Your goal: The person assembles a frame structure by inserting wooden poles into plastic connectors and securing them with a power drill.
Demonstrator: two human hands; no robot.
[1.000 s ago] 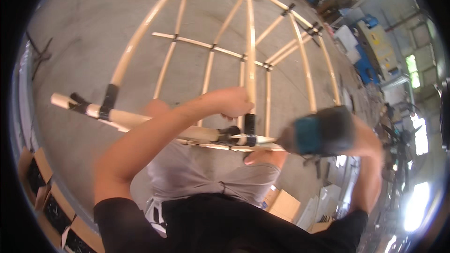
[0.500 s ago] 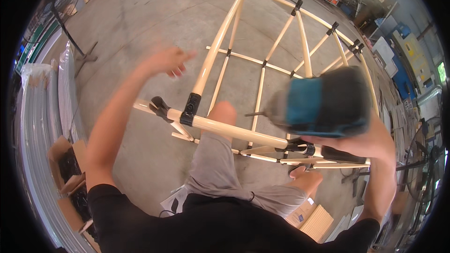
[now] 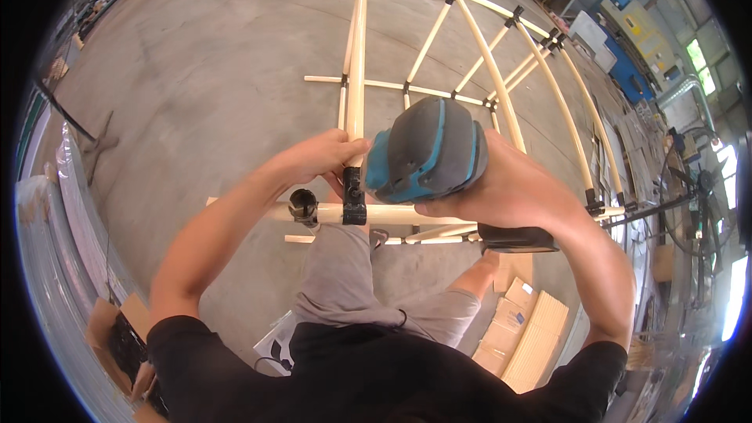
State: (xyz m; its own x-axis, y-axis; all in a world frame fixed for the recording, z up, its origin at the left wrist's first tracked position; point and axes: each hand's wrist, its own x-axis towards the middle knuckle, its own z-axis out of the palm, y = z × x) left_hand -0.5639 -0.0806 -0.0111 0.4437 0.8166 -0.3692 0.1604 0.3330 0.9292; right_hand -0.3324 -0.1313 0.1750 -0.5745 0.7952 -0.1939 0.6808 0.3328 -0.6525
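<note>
Above floor (image 3: 211, 47), left hand (image 3: 315, 155) grips pole (image 3: 357, 70); right hand (image 3: 513, 184), grasping drill (image 3: 427, 153), hides part of rail (image 3: 390, 214); open carton (image 3: 100, 321) lower left.

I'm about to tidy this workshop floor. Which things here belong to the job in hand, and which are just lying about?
In use:
drill, in the right hand
pole, held by the left hand
black joint at its near end
pole frame

Apparently just lying about:
wrapped bars
cardboard
black stand

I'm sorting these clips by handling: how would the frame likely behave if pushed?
The frame would probably shift as one stiff piece, since black joints tie its poles together. It looks light for its size, being mostly gaps. The poles' gloss hints at slipperiness.
</note>
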